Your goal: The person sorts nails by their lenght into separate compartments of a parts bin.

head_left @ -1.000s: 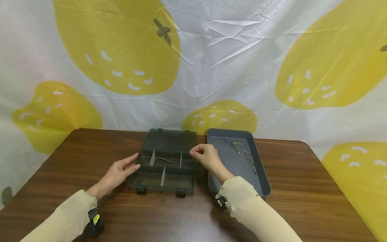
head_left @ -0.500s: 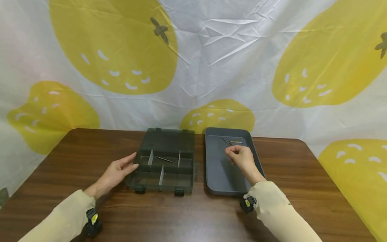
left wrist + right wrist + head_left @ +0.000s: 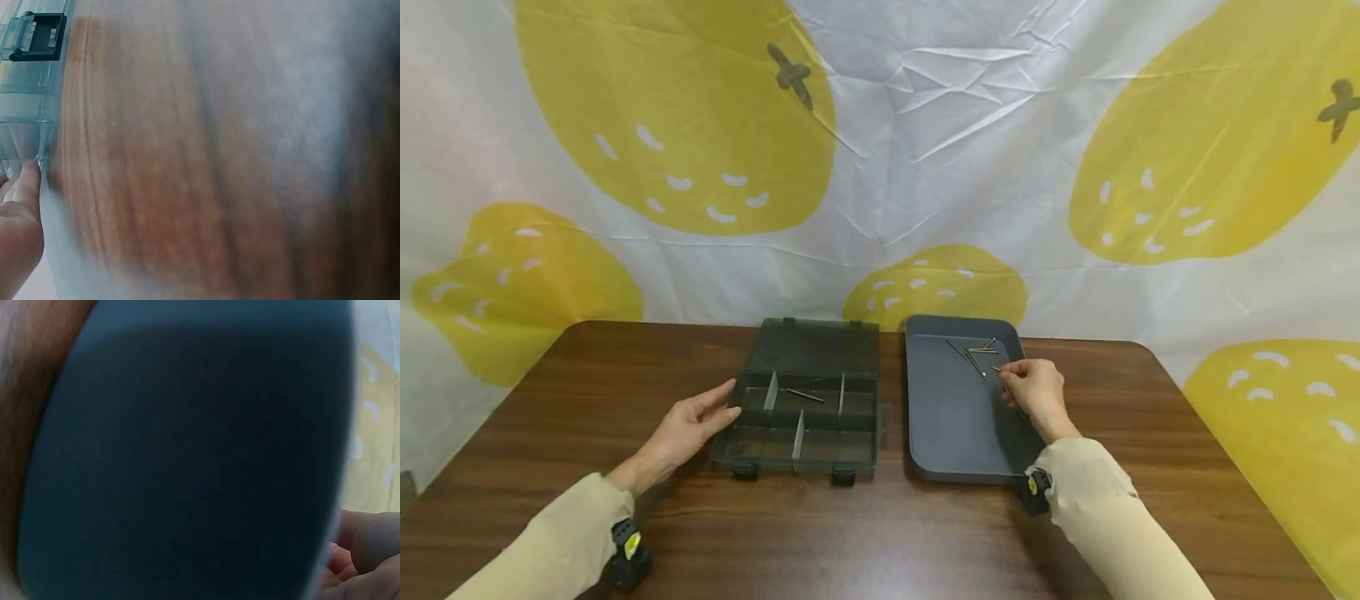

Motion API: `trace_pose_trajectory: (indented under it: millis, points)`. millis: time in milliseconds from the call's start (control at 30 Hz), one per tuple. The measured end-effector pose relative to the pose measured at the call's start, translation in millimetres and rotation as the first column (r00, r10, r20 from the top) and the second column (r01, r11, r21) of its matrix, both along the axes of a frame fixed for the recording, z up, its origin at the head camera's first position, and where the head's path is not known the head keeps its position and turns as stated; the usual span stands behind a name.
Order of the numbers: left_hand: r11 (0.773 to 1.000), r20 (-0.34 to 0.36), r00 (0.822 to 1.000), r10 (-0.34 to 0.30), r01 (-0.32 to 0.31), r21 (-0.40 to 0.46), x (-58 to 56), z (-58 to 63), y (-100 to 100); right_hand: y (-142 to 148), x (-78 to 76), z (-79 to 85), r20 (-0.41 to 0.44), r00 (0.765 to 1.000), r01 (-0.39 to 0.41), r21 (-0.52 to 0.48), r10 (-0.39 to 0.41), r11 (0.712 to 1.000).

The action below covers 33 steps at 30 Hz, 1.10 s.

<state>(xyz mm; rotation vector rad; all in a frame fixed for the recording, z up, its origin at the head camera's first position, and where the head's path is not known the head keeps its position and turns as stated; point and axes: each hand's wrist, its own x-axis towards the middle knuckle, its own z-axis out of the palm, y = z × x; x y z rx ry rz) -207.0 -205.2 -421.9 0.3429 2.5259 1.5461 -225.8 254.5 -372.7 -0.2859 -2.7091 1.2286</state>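
My left hand point(image 3: 677, 433) rests against the left side of a clear grey compartment box point(image 3: 808, 450), fingers extended and thumb at its edge. The box lies with its lid point(image 3: 816, 348) raised back; thin dividers split it, and a nail point(image 3: 805, 395) lies in the back middle compartment. Over the right side of a grey tray point(image 3: 951, 433), my right hand point(image 3: 1037, 396) pinches a small nail point(image 3: 997, 368) whose end pokes out from the fingertips. Several longer nails point(image 3: 976, 363) lie near the tray's back. My right hand hides part of the tray.
Both containers stand side by side on a brown wooden table point(image 3: 760, 533), a narrow gap between them. A white cloth with yellow fruit shapes point(image 3: 940, 287) hangs behind the table's back edge. Two black latches point(image 3: 842, 475) stick out at the box's front.
My right hand has moved right from beside the box to over the tray and down to the nails there. My left hand has stayed at the box's left side.
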Motion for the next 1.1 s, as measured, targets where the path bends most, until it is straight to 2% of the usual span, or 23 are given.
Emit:
trace_pose_trajectory:
  millis: [100, 367, 533, 800, 1100]
  points:
    - [1.000, 0.002, 1.000, 0.003, -0.003, 0.000, 0.3, 0.0, -0.2, 1.3, -1.4, 0.4, -0.009, 1.000, -0.002, 0.065, 0.003, 0.998]
    - [1.000, -0.001, 1.000, 0.001, -0.001, -0.001, 0.5, 0.1, 0.2, 2.6, -6.3, -0.1, 0.002, 1.000, -0.006, 0.165, 0.006, 0.986]
    - [1.000, 0.002, 1.000, 0.001, -0.001, 0.000, 0.0, 0.2, 0.2, 3.8, -8.6, -0.3, 0.025, 1.000, -0.008, 0.198, 0.003, 0.980]
    - [1.000, 0.000, 1.000, 0.002, -0.002, 0.007, 0.1, 1.4, 0.1, 4.7, -9.4, -1.3, 0.061, 0.998, -0.003, 0.189, -0.008, 0.982]
    - [1.000, -0.012, 1.000, 0.008, -0.008, -0.008, 0.3, -0.6, 1.5, 7.2, -9.6, -4.5, 0.097, 0.995, -0.005, 0.065, -0.001, 0.998]
